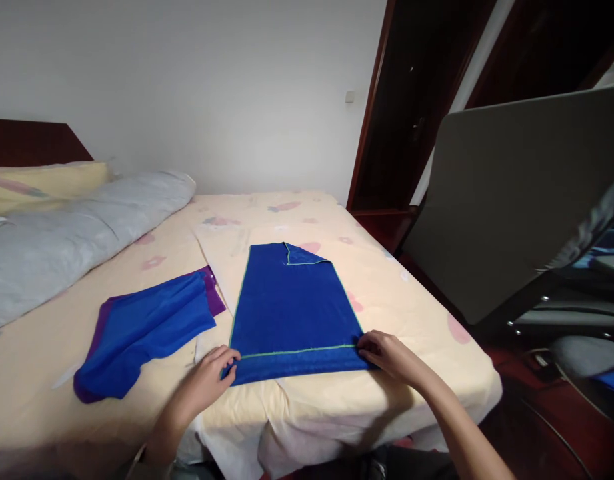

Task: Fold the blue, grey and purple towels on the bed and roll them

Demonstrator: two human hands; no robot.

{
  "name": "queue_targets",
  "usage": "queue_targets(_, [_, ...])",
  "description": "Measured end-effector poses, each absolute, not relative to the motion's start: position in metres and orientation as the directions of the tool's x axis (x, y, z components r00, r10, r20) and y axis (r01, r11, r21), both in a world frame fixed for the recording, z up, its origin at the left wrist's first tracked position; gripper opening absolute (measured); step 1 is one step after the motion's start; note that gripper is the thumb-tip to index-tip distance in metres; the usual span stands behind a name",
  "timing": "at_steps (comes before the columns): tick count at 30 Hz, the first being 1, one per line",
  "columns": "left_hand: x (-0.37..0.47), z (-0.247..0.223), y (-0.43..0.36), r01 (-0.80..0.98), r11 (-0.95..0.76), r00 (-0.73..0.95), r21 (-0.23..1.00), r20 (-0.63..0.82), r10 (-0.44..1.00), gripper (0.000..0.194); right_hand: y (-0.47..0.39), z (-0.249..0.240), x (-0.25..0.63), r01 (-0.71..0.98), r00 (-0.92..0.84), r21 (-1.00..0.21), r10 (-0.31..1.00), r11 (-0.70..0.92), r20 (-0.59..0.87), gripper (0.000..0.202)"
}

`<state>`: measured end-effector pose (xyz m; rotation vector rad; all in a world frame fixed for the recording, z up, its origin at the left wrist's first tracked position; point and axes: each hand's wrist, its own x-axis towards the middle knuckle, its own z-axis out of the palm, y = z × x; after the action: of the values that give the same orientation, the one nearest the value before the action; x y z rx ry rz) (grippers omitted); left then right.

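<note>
A blue towel [291,303] with green edging lies spread on the bed in front of me. Its near edge is folded over in a narrow strip, and the far right corner is flopped inward. My left hand [214,373] pinches the near left corner, fingers closed round the fold. At the near right corner, my right hand [387,353] has its fingers pressed together on the cloth. Left of the towel lies a second blue cloth [151,327], loosely doubled, on top of purple fabric [214,297].
The bed [417,313] has a cream patterned sheet. A rolled grey quilt [101,220] and a yellow pillow [47,183] lie at the left. To the right stand a large grey panel [527,193] and a dark door [411,100]. A white wall [211,87] rises behind.
</note>
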<state>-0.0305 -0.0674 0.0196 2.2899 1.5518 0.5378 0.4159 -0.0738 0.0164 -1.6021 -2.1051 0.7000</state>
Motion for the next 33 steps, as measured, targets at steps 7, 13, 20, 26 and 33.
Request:
queue_targets(7, [-0.05, 0.032, -0.066, 0.762, -0.298, 0.22, 0.576, 0.203, 0.954, 0.016, -0.073, 0.02, 0.42, 0.779, -0.245, -0.598, 0.97, 0.191, -0.009, 0.015])
queue_targets(13, [-0.032, 0.038, -0.076, 0.724, -0.423, 0.336, 0.545, 0.258, 0.906, 0.012, -0.083, 0.038, 0.407, 0.733, -0.333, -0.606, 0.94, 0.308, 0.075, 0.018])
queue_targets(20, [-0.021, 0.03, -0.076, 0.738, -0.432, 0.448, 0.518, 0.101, 0.888, 0.031, -0.087, 0.03, 0.4, 0.725, -0.42, -0.621, 0.906, 0.299, -0.054, 0.034])
queue_targets(26, [-0.036, 0.026, -0.069, 0.734, -0.316, 0.353, 0.601, 0.06, 0.934, 0.023, -0.083, 0.031, 0.405, 0.779, -0.366, -0.544, 0.931, 0.312, 0.009, 0.024])
queue_targets(33, [-0.035, 0.017, -0.053, 0.755, -0.124, 0.122, 0.643, 0.047, 0.991, 0.039, -0.074, 0.031, 0.407, 0.759, -0.207, -0.616, 0.975, 0.21, 0.078, 0.021])
